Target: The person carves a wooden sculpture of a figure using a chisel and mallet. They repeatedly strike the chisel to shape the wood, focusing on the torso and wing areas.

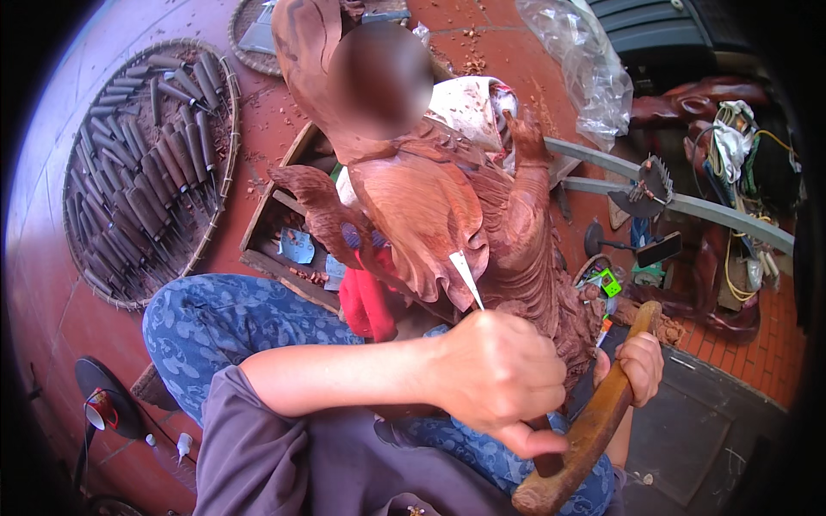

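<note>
Reddish wood forms the statue (413, 193), just ahead of the left hand (499, 374), which is closed round a chisel (465, 279); the right hand (641, 368) grips a mallet (594, 420); carving seems under way, the next blow likely calling for a steady chisel

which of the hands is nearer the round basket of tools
The left hand. Closed around a chisel, it is right of the basket and lower in the view; the right hand, gripping a wooden mallet, is even farther right.
</note>
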Available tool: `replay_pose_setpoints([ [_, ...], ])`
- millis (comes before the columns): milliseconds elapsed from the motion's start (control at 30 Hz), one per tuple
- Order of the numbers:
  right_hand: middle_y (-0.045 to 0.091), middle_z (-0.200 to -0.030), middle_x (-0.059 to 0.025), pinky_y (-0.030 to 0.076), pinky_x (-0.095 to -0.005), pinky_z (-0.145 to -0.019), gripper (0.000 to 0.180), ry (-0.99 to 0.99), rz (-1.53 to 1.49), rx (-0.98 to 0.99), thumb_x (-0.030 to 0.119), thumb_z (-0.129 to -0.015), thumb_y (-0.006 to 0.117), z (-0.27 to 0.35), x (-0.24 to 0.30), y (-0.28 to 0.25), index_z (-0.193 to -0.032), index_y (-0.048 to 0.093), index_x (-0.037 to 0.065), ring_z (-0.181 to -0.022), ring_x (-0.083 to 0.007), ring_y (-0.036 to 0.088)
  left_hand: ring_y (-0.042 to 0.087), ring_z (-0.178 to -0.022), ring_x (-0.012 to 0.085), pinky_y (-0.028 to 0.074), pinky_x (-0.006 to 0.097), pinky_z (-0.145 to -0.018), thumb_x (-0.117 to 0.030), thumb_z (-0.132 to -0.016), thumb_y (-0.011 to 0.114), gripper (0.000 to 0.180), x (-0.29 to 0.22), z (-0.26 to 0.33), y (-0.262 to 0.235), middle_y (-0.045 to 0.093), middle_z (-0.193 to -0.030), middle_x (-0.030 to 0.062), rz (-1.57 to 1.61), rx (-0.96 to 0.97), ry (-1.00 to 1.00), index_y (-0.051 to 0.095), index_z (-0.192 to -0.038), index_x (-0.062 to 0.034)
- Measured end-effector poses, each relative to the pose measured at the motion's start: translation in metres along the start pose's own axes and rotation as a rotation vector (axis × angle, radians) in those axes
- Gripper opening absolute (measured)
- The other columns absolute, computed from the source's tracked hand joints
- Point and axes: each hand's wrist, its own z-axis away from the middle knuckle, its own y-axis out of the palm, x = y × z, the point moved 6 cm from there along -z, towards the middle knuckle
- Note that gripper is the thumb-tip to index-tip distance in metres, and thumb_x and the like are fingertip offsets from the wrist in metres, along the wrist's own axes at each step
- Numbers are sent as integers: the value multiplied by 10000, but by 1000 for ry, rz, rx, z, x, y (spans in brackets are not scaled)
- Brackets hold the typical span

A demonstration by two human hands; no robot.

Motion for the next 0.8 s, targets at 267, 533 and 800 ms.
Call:
replay_pose_setpoints([
  [267, 535, -712, -92, 479, -388, -542, 395, 23, 63, 10, 162, -807, 798, 0, -2, 3, -873, 422, 63, -585, -250, 562, 449, -510, 130, 309, 279, -426, -514, -813, 694, 486, 3, 0, 0, 399, -626, -15, 1, -11, 17, 458, -602, -146],
  [533, 559, -735, -97, 496, -406, -564, 376, 2, -24, -6, 140, -804, 796, 5, -7, 4, -893, 441, 51, -605, -254, 568, 511, -539, 180, 405, 315, -460, -487, -752, 726, 466, 6, -1, -6, 442, -621, 5, -13, 23, 8, 484, -603, -118],
  [800, 563, -724, -103, 500, -403, -566, 365, -36, -112, -43, 141, -797, 803, 5, -13, 7, -863, 459, 40, -598, -258, 570, 455, -508, 139, 312, 281, -425, -527, -831, 675, 498, 8, 0, -7, 397, -622, -18, -61, -27, 26, 453, -591, -151],
])
